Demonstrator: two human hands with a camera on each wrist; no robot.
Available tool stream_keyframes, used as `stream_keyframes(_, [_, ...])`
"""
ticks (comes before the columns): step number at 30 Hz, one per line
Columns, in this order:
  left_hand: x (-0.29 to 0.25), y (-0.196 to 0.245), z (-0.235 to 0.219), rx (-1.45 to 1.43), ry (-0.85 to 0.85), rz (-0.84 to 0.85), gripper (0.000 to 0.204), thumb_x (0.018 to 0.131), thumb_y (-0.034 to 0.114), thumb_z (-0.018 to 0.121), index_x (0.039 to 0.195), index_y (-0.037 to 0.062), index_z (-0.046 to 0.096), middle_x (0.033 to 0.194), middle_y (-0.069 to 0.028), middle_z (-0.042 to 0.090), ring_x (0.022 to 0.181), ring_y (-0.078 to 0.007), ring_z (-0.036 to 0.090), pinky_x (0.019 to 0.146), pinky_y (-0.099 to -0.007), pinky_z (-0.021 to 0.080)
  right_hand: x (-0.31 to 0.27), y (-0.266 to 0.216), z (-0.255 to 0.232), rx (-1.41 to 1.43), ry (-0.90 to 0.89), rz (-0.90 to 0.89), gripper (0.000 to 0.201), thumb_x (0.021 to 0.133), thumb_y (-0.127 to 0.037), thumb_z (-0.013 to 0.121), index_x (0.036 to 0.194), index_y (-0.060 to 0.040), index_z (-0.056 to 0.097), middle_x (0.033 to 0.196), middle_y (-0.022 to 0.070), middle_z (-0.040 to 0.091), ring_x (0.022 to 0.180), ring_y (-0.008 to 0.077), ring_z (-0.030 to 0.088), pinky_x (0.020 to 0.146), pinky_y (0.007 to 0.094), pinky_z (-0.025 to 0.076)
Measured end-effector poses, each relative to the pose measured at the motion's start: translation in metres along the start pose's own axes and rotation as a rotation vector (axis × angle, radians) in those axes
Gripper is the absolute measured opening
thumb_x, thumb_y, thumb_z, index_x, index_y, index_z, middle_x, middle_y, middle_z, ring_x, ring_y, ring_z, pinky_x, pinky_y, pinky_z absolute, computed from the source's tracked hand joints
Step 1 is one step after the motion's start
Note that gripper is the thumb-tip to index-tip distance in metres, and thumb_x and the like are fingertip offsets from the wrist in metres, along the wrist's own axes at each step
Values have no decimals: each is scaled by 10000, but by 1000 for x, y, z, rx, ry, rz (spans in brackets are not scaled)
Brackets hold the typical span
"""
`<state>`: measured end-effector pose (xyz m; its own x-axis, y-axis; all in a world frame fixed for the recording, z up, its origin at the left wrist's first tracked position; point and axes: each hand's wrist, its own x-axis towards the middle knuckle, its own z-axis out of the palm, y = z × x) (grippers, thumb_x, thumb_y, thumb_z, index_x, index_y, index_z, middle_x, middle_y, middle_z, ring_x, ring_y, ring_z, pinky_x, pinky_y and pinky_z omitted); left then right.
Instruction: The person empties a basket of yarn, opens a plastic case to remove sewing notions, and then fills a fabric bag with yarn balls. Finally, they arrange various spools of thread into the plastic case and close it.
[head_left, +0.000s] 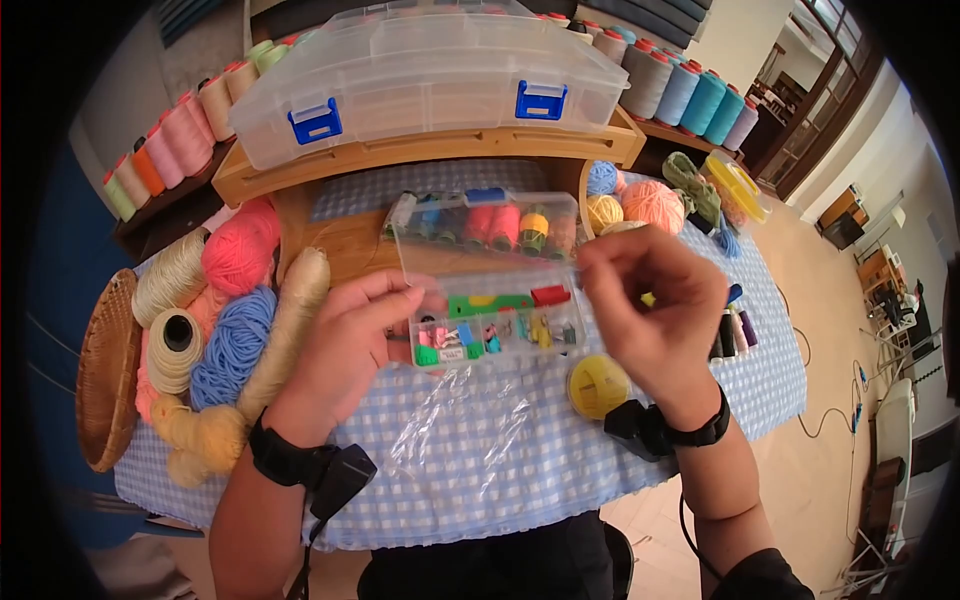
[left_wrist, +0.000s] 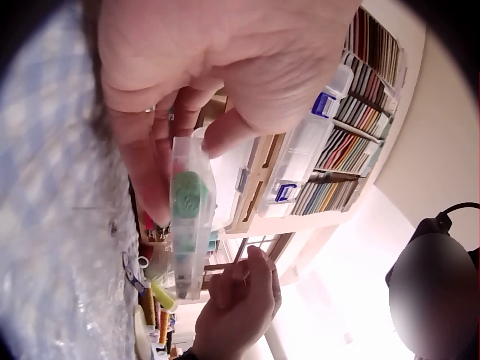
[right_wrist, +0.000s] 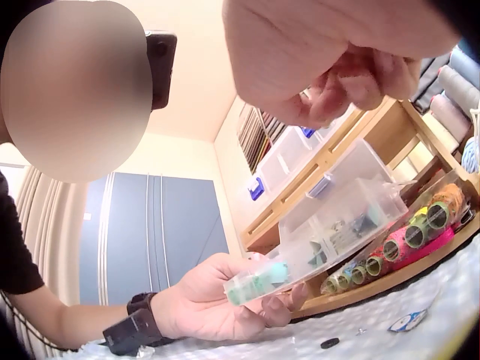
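A small clear compartment box with its lid raised holds small coloured pieces, a green strip and a red piece. My left hand grips its left end, thumb above and fingers beneath; in the left wrist view the box stands edge-on beyond the fingers. To the right of the box, my right hand is raised with fingers curled and thumb near the index finger. No object shows in it in the right wrist view, though its fingertips are partly hidden.
Yarn balls and a wicker basket lie at the left. A round yellow container sits below the right hand. Behind are a wooden shelf, a large clear case and thread spools; more yarn lies back right.
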<state>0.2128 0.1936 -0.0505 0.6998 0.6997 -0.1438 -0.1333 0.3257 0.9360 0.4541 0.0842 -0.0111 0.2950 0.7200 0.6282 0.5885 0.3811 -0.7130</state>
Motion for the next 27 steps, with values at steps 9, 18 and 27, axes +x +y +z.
stream_keyframes(9, [-1,3,-3,-153,152,120,266,1039,207,554,1170,-16,614,1088,-112,690,891,-196,702,692,-391,611,8,6,-9,-281,-462,273,112,786,-78,747,822,23,711,671,124,692,616,233,684,616,355,532])
stream_keyframes(18, [0,0,-7,-195,125,164,251,1031,201,554,1139,-12,631,1043,-101,685,881,-183,700,669,-384,608,-1,29,12,-90,-741,17,325,825,-104,785,1132,-50,695,1021,174,722,963,383,688,831,424,550])
stream_keyframes(27, [-1,4,-3,-183,123,153,253,1031,205,554,1131,-16,627,1048,-100,683,860,-176,694,658,-378,612,-1,31,9,-162,-750,-67,313,825,-47,739,1134,-26,694,1047,227,708,950,432,661,829,427,550])
